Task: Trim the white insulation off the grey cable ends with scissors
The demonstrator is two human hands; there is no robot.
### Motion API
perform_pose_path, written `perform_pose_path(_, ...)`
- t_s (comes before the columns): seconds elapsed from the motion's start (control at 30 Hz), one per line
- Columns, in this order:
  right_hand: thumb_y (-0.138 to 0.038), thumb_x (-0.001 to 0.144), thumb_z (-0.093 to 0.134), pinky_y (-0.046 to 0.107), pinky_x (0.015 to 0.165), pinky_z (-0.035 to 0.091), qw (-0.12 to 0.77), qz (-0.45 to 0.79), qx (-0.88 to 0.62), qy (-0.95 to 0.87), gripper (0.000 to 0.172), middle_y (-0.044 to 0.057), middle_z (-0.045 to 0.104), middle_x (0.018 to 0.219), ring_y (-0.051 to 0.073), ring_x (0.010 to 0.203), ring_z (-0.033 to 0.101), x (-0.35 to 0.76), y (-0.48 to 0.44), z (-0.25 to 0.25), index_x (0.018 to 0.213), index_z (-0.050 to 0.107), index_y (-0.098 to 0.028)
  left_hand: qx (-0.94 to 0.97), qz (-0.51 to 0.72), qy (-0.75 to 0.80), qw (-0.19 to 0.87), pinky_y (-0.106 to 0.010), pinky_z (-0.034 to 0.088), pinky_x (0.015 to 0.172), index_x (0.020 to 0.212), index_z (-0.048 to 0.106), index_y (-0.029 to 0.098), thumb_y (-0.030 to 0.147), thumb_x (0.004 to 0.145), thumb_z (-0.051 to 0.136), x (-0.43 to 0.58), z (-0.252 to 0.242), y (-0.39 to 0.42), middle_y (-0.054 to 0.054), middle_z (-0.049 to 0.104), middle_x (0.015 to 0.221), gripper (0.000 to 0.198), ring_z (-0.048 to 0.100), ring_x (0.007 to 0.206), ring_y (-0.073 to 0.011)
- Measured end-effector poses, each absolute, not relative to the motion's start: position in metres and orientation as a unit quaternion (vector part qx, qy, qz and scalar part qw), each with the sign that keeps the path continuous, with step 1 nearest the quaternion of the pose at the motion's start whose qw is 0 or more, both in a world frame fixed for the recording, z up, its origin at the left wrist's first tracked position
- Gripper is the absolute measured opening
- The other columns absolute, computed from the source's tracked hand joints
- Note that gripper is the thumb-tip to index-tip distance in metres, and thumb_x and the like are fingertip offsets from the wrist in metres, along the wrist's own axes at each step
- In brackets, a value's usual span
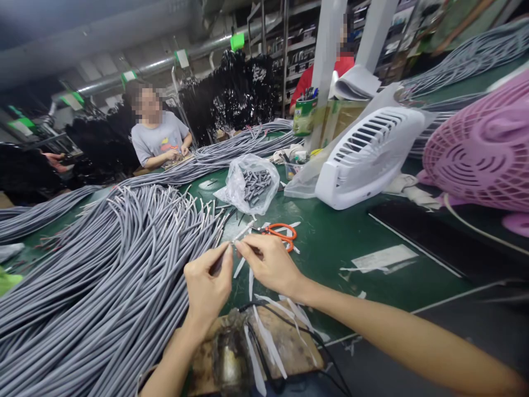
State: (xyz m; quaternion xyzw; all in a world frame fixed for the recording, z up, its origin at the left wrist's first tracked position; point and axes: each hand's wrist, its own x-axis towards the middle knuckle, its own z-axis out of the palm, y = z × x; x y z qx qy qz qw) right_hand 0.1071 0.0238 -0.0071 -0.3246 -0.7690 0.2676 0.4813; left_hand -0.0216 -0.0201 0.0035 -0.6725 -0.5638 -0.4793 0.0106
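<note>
My left hand [210, 282] is closed in a pinch on what looks like the end of a grey cable, mostly hidden by the fingers. My right hand [269, 262] pinches close beside it, fingertips nearly touching the left ones; what lies between them is too small to make out. A thin whitish strand [244, 230] shows just beyond the fingertips. Orange-handled scissors [285, 231] lie on the green table behind my right hand. To the left spreads a large bundle of grey cables [124, 275], their stripped ends pointing away from me.
A plastic bag [252, 184] of short grey pieces sits beyond my hands. A white fan [367, 154] and a pink fan [479, 149] stand right. Below my hands, a wooden board [285, 342] carries a metal block [231, 358], white strips and a black cord. A person [159, 135] works opposite.
</note>
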Motion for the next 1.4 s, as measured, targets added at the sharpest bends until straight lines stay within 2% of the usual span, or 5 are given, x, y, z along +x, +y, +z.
perform_pose_path(0.23,-0.032,0.089,0.038,0.022,0.047,0.032,0.491,0.322,-0.341,-0.734,0.039,-0.001,0.046,0.050,0.010,0.048,0.040,0.104,0.021,-0.010,0.056,0.052,-0.016,-0.733,-0.428,-0.483,0.216,-0.019,0.041,0.045,0.089,0.067,0.009,0.013,0.081,0.052,-0.020,-0.003,-0.018,-0.004,0.065,0.060,0.018,0.055,0.044,-0.0091)
perform_pose_path(0.47,-0.017,0.090,0.038,0.024,0.057,0.039,0.533,0.051,-0.266,-0.801,0.031,0.006,0.058,0.063,0.014,0.059,0.052,0.104,0.015,-0.015,0.069,0.060,-0.013,-0.724,-0.429,-0.507,0.184,-0.019,0.040,0.045,0.085,0.067,0.011,0.017,0.083,0.047,-0.021,-0.002,-0.019,-0.001,0.059,0.053,0.021,0.052,0.041,-0.0089)
perform_pose_path(1.0,-0.016,0.086,0.042,0.021,0.051,0.037,0.575,0.097,-0.304,-0.753,0.032,0.000,0.052,0.053,0.010,0.050,0.047,0.102,0.020,-0.003,0.056,0.051,-0.016,-0.742,-0.399,-0.470,0.263,-0.022,0.036,0.043,0.089,0.067,0.013,0.020,0.085,0.045,-0.032,-0.017,-0.007,-0.005,0.063,0.060,0.023,0.054,0.042,-0.0115)
perform_pose_path(1.17,-0.021,0.087,0.040,0.022,0.052,0.037,0.593,0.048,-0.109,-0.796,0.027,0.001,0.053,0.056,0.011,0.052,0.046,0.104,0.001,0.002,0.065,0.055,-0.016,-0.719,-0.357,-0.587,0.103,-0.025,0.043,0.050,0.077,0.070,0.014,0.023,0.081,0.044,-0.038,-0.016,0.005,-0.007,0.066,0.059,0.028,0.060,0.049,-0.0168)
perform_pose_path(1.4,-0.016,0.085,0.043,0.022,0.046,0.027,0.506,0.155,-0.298,-0.795,0.034,-0.004,0.039,0.047,0.008,0.044,0.036,0.107,0.026,-0.007,0.052,0.038,-0.018,-0.629,-0.474,-0.608,-0.097,-0.024,0.044,0.058,0.081,0.067,0.015,0.033,0.084,0.042,-0.033,0.001,-0.006,-0.005,0.068,0.073,0.031,0.060,0.062,-0.0159)
